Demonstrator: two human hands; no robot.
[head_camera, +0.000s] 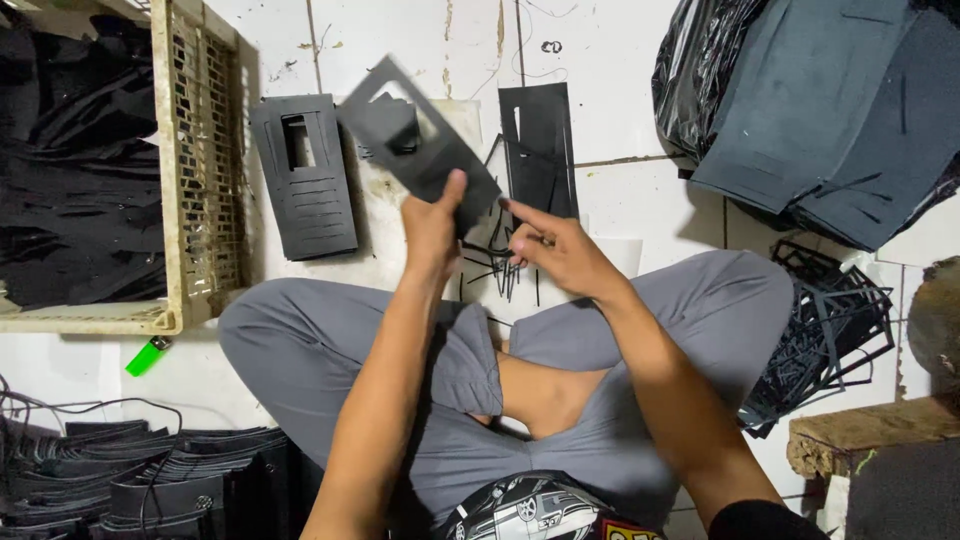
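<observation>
1. At nine to eleven o'clock a cream perforated plastic crate (200, 170) sits on the white tiled floor (620, 110), filled with dark cut scraps.
2. Below it, at about eight o'clock, a small bright green lighter (147, 357) lies on the floor, and at seven o'clock stacks of flat black pieces (150, 480) rest with thin cords across them.
3. At eleven o'clock a flat black die-cut panel with a rectangular window and slits (305, 175) lies on the floor just beside the crate.
4. Near twelve o'clock the left hand (432, 228) is raised, its grip pinching the lower edge of a dark grey die-cut sheet with a rectangular opening (420, 140); the thumb presses on the sheet's face, and the sheet tilts up toward eleven o'clock, clear of the floor.
5. Just to the right, the right hand (555, 250) has its forefinger stretched toward the sheet's lower right edge, the tip touching or nearly touching it; I cannot tell whether the other fingers hold anything.
6. Behind the hands, at twelve o'clock, another black cut piece with long slits (540, 140) lies on the floor, with thin black offcut strips (495, 265) near it.
7. The person sits cross-legged in grey trousers (720, 310).
8. At one to two o'clock a pile of large dark grey sheets (830, 110) rests on black plastic; at three o'clock lies a tangle of black frame-shaped offcuts (830, 330).
</observation>
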